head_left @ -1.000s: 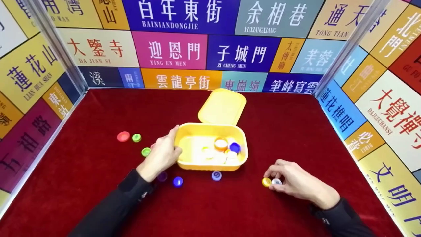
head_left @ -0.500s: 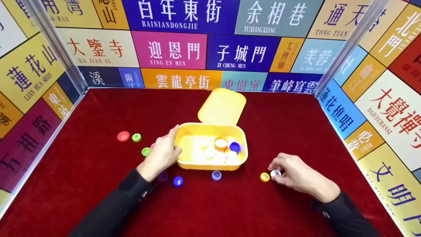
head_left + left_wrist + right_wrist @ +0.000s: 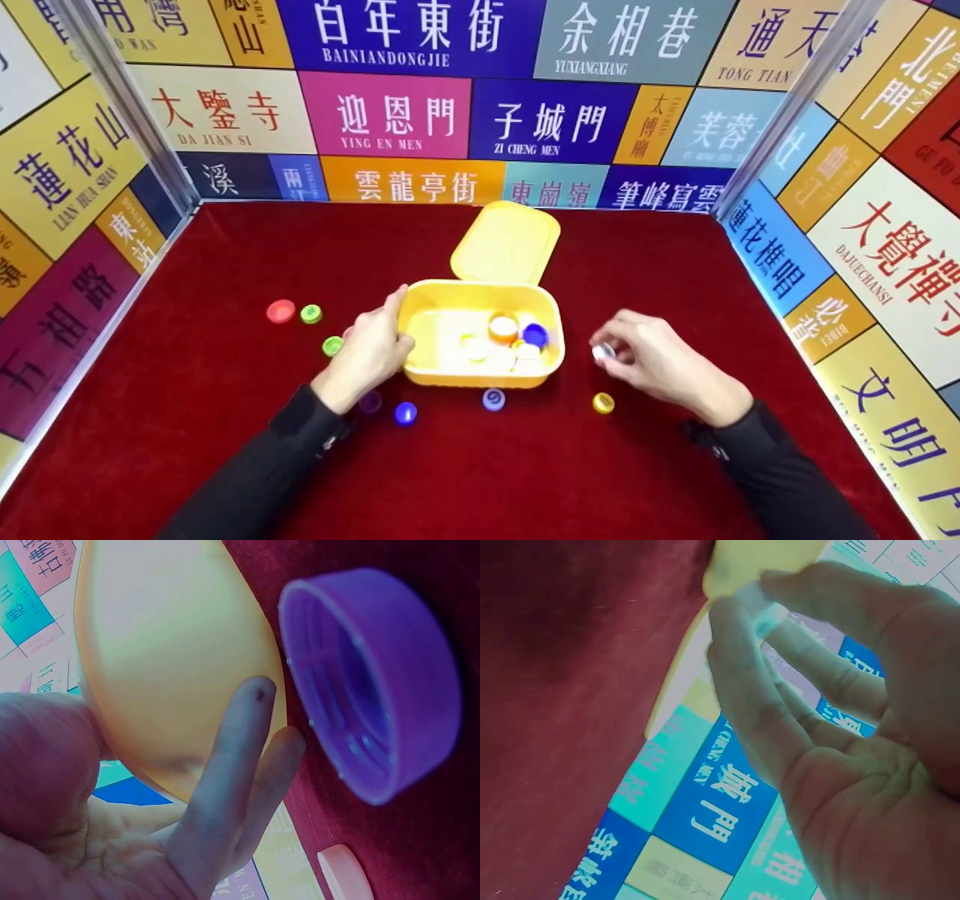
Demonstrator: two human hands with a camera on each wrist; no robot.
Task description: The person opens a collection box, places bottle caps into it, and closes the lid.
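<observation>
My left hand (image 3: pixel 367 352) grips the left end of a yellow plastic box (image 3: pixel 480 379); in the left wrist view its fingers (image 3: pixel 240 735) lie along the box's outer wall. My right hand (image 3: pixel 660 364) pinches a white bottle cap (image 3: pixel 603 351) between thumb and fingertips, held to the right of the box. In the right wrist view the fingers partly cover that cap (image 3: pixel 769 611). Inside the box lie an orange-rimmed cap (image 3: pixel 503 328), a blue cap (image 3: pixel 535 335) and some pale caps, washed out by glare. A yellow cap (image 3: pixel 603 403) sits on the cloth below the right hand.
The yellow lid (image 3: pixel 506 244) lies behind the box. Left of it are a red cap (image 3: pixel 280 311) and two green caps (image 3: pixel 311 313). Purple (image 3: pixel 420 690), blue (image 3: pixel 406 413) and violet caps (image 3: pixel 493 399) lie near the front. Printed panels (image 3: pixel 386 112) wall the red cloth (image 3: pixel 480 480).
My right hand has lifted the white cap away from the yellow cap and carried it up and leftward toward the box. The left hand stays on the box.
</observation>
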